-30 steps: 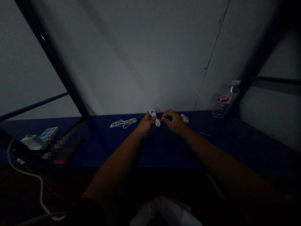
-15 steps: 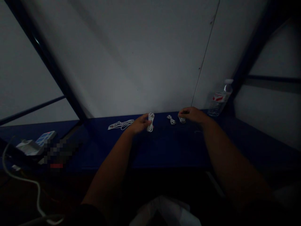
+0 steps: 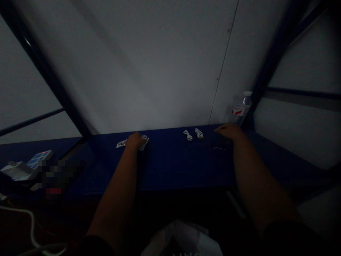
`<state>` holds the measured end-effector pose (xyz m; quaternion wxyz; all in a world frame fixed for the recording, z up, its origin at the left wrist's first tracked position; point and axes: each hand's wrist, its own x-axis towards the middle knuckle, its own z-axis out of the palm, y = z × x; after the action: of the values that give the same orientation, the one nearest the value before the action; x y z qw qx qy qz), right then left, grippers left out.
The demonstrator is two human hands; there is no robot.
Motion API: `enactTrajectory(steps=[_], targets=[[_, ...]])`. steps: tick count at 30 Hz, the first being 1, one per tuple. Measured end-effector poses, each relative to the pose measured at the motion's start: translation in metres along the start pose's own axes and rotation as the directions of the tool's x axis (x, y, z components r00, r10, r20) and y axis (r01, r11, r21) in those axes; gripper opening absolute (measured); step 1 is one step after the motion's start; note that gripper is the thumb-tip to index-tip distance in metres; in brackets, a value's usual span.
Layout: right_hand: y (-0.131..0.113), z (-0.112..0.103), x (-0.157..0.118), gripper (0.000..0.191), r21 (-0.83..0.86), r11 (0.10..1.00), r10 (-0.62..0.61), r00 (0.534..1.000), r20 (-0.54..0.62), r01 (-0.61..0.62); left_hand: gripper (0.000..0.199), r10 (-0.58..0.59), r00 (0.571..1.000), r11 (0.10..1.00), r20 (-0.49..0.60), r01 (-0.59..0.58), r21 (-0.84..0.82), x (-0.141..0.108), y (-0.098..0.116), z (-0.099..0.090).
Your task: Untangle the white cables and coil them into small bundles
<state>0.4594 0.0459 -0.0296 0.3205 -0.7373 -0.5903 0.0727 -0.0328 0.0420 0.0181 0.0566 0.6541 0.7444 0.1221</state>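
My left hand (image 3: 134, 140) is closed on a coiled white cable (image 3: 144, 142), low over the blue shelf (image 3: 170, 167). Another white cable (image 3: 120, 143) lies partly under that hand, showing to its left. To the right, my right hand (image 3: 228, 130) hovers near the shelf's back edge, in front of the bottle. Its fingers stretch leftward, slightly bent, and nothing shows in them. Two small tied white cable bundles lie left of it: one pinched in the middle (image 3: 188, 135), the other an oval coil (image 3: 199, 133). A short thin white strand (image 3: 219, 148) lies nearer me.
A clear plastic bottle (image 3: 241, 109) stands at the back right against the wall. On the left are a white and blue box (image 3: 39, 158), a white object (image 3: 18, 171) and a blurred-out dark item. Blue posts (image 3: 50, 78) frame the shelf. A pale cable (image 3: 32, 227) hangs lower left.
My left hand has carried the coiled cable leftward and down beside the other cable. My right hand has left the oval bundle and moved right. The view has shifted slightly.
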Motion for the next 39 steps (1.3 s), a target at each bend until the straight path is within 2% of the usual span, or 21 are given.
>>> enactTrajectory(steps=[3,5,8,10,13,16,18,21,24,27,29,31,33,34,35,36,37,38,39], targets=[[-0.024,0.021,-0.004,0.03,0.001,0.984,-0.179,0.984,-0.001,0.179,0.048,-0.016,0.987,0.998,-0.163,0.006,-0.058,-0.001,0.002,0.0],[-0.044,0.038,-0.009,0.033,0.007,0.952,-0.306,0.952,0.008,0.306,0.042,0.051,0.962,0.993,-0.267,-0.079,-0.093,-0.005,0.009,0.002],[-0.066,0.059,-0.013,0.046,-0.045,0.94,-0.337,0.94,0.043,0.339,0.033,0.213,0.921,0.951,-0.326,-0.272,-0.147,-0.014,0.026,0.008],[-0.069,0.067,-0.012,0.05,-0.078,0.95,-0.299,0.953,0.051,0.303,0.029,0.309,0.897,0.906,-0.317,-0.379,-0.19,-0.021,0.038,0.013],[-0.06,0.068,-0.007,0.044,-0.069,0.976,-0.203,0.979,0.03,0.205,0.026,0.435,0.848,0.817,-0.301,-0.513,-0.264,-0.029,0.05,0.02],[-0.045,0.064,-0.002,0.038,0.159,0.987,-0.037,0.998,0.052,0.028,0.026,0.497,0.821,0.744,-0.281,-0.569,-0.35,-0.034,0.058,0.027],[-0.038,0.061,0.0,0.039,0.345,0.936,0.045,0.997,0.068,-0.066,0.027,0.523,0.814,0.714,-0.254,-0.58,-0.392,-0.036,0.061,0.03],[-0.036,0.058,-0.001,0.04,0.562,0.821,0.08,0.994,0.069,-0.105,0.028,0.56,0.801,0.676,-0.209,-0.588,-0.444,-0.039,0.064,0.031],[-0.045,0.053,-0.005,0.038,0.743,0.666,0.015,0.998,0.068,-0.061,0.026,0.562,0.806,0.658,-0.185,-0.572,-0.491,-0.042,0.065,0.031],[-0.066,0.045,-0.014,0.044,0.838,0.54,-0.095,0.995,-0.035,0.081,0.028,0.557,0.812,0.63,-0.177,-0.552,-0.546,-0.045,0.068,0.031],[-0.087,0.042,-0.027,0.048,0.861,0.479,-0.171,0.98,-0.1,0.171,0.035,0.565,0.813,0.563,-0.143,-0.506,-0.653,-0.049,0.075,0.034],[-0.112,0.045,-0.045,0.049,0.856,0.468,-0.259,0.96,-0.105,0.22,0.046,0.563,0.824,0.431,-0.063,-0.358,-0.828,-0.053,0.085,0.039],[-0.138,0.052,-0.065,0.051,0.834,0.506,-0.377,0.926,-0.014,0.218,0.057,0.553,0.832,0.238,0.049,-0.101,-0.966,-0.058,0.095,0.044],[-0.149,0.056,-0.074,0.053,0.826,0.519,-0.454,0.89,0.046,0.222,0.061,0.553,0.827,0.165,0.101,0.01,-0.986,-0.059,0.099,0.046],[-0.157,0.06,-0.08,0.055,0.821,0.521,-0.534,0.84,0.099,0.234,0.062,0.539,0.829,0.131,0.148,0.091,-0.987,-0.06,0.1,0.048],[-0.162,0.062,-0.084,0.055,0.817,0.521,-0.588,0.798,0.133,0.247,0.062,0.505,0.841,0.15,0.193,0.135,-0.979,-0.059,0.099,0.048],[-0.163,0.063,-0.084,0.054,0.811,0.522,-0.61,0.78,0.139,0.264,0.061,0.443,0.867,0.221,0.228,0.141,-0.965,-0.057,0.096,0.048],[-0.161,0.063,-0.081,0.052,0.799,0.533,-0.601,0.789,0.127,0.278,0.061,0.361,0.902,0.331,0.235,0.111,-0.937,-0.054,0.091,0.047],[-0.154,0.062,-0.076,0.049,0.776,0.56,-0.56,0.823,0.096,0.291,0.062,0.273,0.938,0.463,0.212,0.065,-0.884,-0.05,0.084,0.045]])
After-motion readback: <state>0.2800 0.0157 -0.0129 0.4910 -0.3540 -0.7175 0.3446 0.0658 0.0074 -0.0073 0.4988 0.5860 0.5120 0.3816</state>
